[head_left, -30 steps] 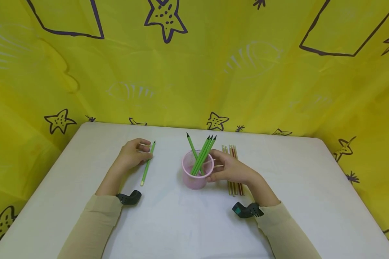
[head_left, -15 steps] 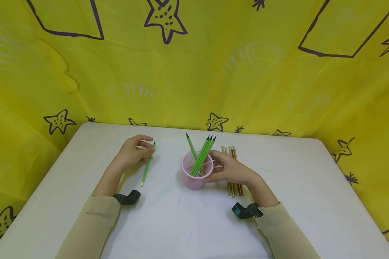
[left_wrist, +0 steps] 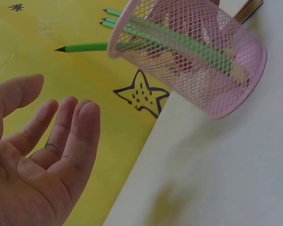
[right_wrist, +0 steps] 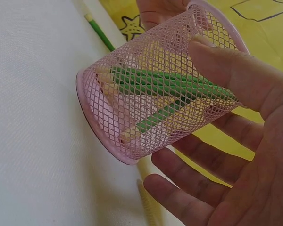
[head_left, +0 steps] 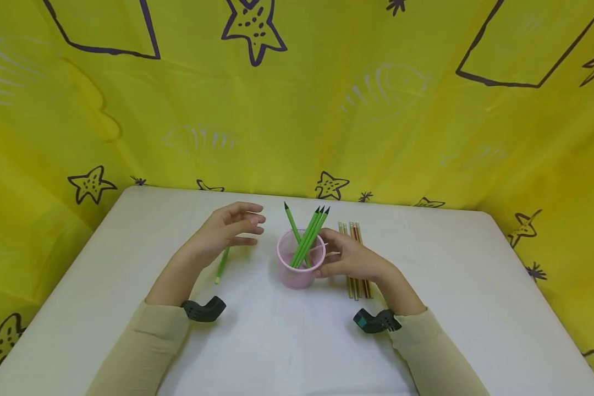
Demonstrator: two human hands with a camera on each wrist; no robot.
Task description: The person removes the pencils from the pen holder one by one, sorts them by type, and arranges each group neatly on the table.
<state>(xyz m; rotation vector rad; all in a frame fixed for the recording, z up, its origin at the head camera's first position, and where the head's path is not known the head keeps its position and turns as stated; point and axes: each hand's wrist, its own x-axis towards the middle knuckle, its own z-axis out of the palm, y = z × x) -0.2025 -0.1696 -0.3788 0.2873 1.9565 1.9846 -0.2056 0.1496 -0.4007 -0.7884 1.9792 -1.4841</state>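
A pink mesh pencil cup (head_left: 297,278) stands mid-table with several green pencils (head_left: 313,236) in it, black points up. My right hand (head_left: 353,258) holds the cup from its right side; in the right wrist view the thumb (right_wrist: 226,70) lies on the mesh near the rim and the fingers reach around beneath. My left hand (head_left: 227,234) hovers left of the cup, apart from it, fingers spread and loosely bent. Nothing lies in its palm in the left wrist view (left_wrist: 47,165). Under that hand, one loose green pencil (head_left: 221,267) lies on the table, its upper part hidden.
Several gold and red pencils (head_left: 361,289) lie side by side right of the cup, partly under the right hand. The white table (head_left: 287,352) ends at a yellow patterned cloth (head_left: 297,121) behind. Dark wrist cameras (head_left: 204,309) sit by both sleeves.
My left hand has moved right, away from the loose green pencil and closer to the cup, and its fingers have spread. The pencil, the cup and my right hand have stayed in place.
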